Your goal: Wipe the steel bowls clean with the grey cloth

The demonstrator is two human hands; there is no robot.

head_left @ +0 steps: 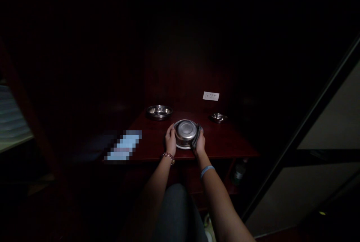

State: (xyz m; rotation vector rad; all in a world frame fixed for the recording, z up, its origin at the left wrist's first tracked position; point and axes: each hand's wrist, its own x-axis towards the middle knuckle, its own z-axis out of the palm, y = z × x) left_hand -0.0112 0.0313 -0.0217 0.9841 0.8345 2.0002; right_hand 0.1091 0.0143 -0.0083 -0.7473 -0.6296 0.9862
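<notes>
An upside-down stainless steel bowl (185, 129) is held just above or on the front middle of the dark red tabletop; I cannot tell whether it touches. Its round base faces up, and a pale rim shows beneath it. My left hand (170, 141) grips the bowl's left side, fingers wrapped along the edge. On the right side, my right hand (200, 141) presses a dark grey cloth (196, 137) against the bowl, with its fingers closed round the cloth. The undersides of both grips are hidden.
A wide, shallow steel dish (159, 112) stands at the back left of the tabletop (225, 142), and a small steel bowl (218, 118) at the back right. A white socket plate (210, 96) is on the back wall. Below right stands a bottle (238, 174). The surroundings are very dark.
</notes>
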